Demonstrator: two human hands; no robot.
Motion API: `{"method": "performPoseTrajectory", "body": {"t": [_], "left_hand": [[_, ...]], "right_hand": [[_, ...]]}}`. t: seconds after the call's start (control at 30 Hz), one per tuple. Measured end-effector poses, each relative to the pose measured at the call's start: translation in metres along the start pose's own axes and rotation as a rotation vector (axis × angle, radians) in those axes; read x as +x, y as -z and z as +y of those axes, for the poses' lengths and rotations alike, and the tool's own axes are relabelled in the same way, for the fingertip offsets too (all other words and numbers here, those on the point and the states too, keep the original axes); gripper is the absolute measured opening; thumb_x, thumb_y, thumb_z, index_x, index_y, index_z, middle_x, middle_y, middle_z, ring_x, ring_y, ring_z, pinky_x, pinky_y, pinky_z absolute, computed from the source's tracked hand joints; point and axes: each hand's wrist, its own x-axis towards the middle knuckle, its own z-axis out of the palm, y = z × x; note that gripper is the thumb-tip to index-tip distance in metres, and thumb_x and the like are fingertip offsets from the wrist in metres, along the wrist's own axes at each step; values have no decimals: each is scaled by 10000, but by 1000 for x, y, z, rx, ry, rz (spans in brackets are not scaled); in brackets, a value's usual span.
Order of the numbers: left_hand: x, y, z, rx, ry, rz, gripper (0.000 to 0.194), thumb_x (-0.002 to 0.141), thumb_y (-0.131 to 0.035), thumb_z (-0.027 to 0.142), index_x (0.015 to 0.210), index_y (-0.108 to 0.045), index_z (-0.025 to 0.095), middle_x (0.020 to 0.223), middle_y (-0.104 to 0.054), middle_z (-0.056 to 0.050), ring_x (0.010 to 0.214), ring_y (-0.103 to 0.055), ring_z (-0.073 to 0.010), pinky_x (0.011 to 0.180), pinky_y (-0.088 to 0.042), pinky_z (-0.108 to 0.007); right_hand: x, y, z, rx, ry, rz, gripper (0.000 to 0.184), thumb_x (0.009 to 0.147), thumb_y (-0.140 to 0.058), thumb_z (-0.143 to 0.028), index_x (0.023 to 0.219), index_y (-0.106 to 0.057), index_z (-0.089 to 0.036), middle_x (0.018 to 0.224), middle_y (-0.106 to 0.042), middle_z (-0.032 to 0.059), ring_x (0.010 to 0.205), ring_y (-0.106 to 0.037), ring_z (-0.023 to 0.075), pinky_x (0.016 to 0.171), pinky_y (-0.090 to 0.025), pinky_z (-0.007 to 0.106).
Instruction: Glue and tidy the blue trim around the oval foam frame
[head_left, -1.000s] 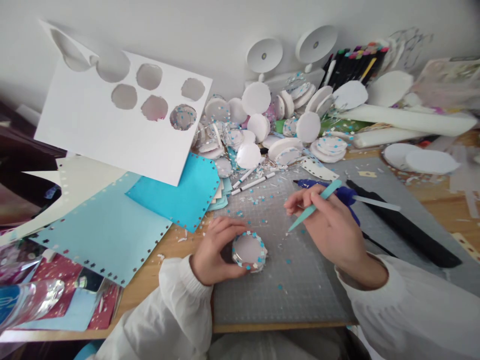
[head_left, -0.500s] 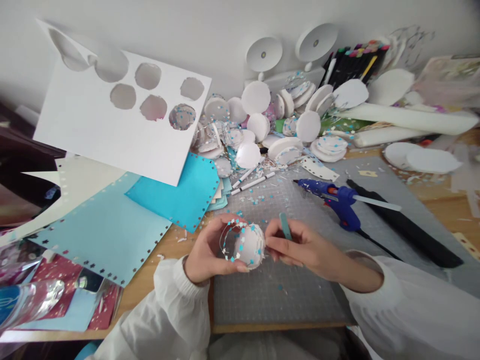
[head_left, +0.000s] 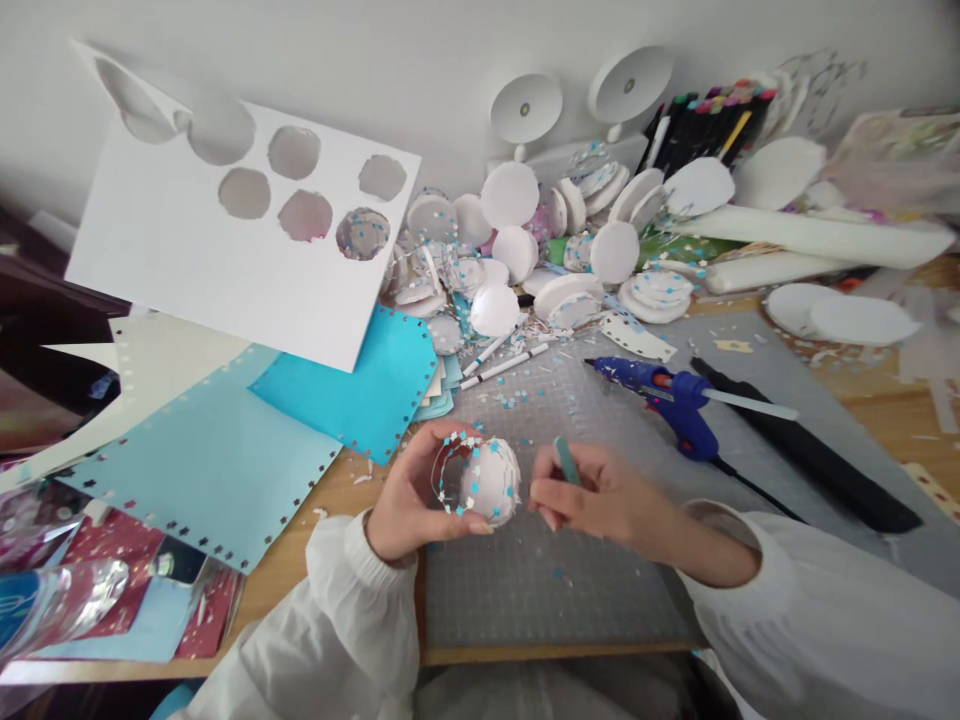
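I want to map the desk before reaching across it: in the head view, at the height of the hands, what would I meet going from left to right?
Light blue sheet → left hand → white disc → right hand → long black bar.

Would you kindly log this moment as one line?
Left hand: holds blue-dotted white disc | Right hand: holds teal tool, beside disc | Glue gun: on grey mat
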Motion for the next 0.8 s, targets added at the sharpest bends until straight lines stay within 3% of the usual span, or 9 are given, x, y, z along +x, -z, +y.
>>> {"method": "performPoseTrajectory", "body": {"t": [0.17,0.37,0.43,0.53,0.63,0.7,0.8], "left_hand": [[0,-2,0,-15,-10,-50,675,538,-876,372,1106,-549,212,1081,-552,-86,1018,-558,-249,873,-459,-361],[-2,-2,-2,58,-54,-77,653,553,-861,249,1120,-539,223,1108,-527,-73,1050,-526,-237,923,-422,-356],[-2,-2,-2,125,-79,-83,649,567,-842,242,1136,-530,220,1117,-536,-81,1067,-523,-251,934,-415,-369],[-1,-1,1,315,-138,-131,650,599,-812,247,1180,-524,206,1140,-553,-105,1091,-525,-277,951,-407,-392],[0,-1,3,480,-196,-218,656,616,-792,256,1208,-513,205,1152,-574,-122,1090,-538,-291,965,-406,-422],[0,-1,3,549,-221,-273,655,620,-784,258,1211,-507,205,1155,-584,-129,1085,-548,-292,958,-420,-425],[1,0,1,625,-245,-329,636,638,-795,321,1198,-520,202,1143,-602,-136,1073,-565,-286,933,-447,-405]], "right_hand": [[0,-8,3,-53,14,-30,259,834,-623,-401,703,-565,-185,557,-536,-44,414,-366,44,374,-233,200],[-2,0,0,87,-5,-59,248,842,-619,-379,718,-556,-174,571,-524,-40,417,-360,38,380,-226,194],[-2,7,-3,178,34,2,228,828,-640,-362,715,-569,-178,576,-525,-38,417,-348,36,379,-203,192],[-1,18,-10,302,172,212,206,844,-609,-332,694,-608,-191,576,-521,-37,405,-318,31,382,-208,192],[2,26,-16,353,306,377,284,887,-497,-330,680,-650,-210,651,-568,0,481,-433,70,457,-350,221],[4,28,-17,354,357,429,313,893,-454,-342,684,-658,-232,742,-601,28,661,-549,135,580,-445,271],[7,26,-14,319,350,455,354,891,-443,-411,644,-629,-240,727,-571,34,755,-557,180,661,-470,321]]}}
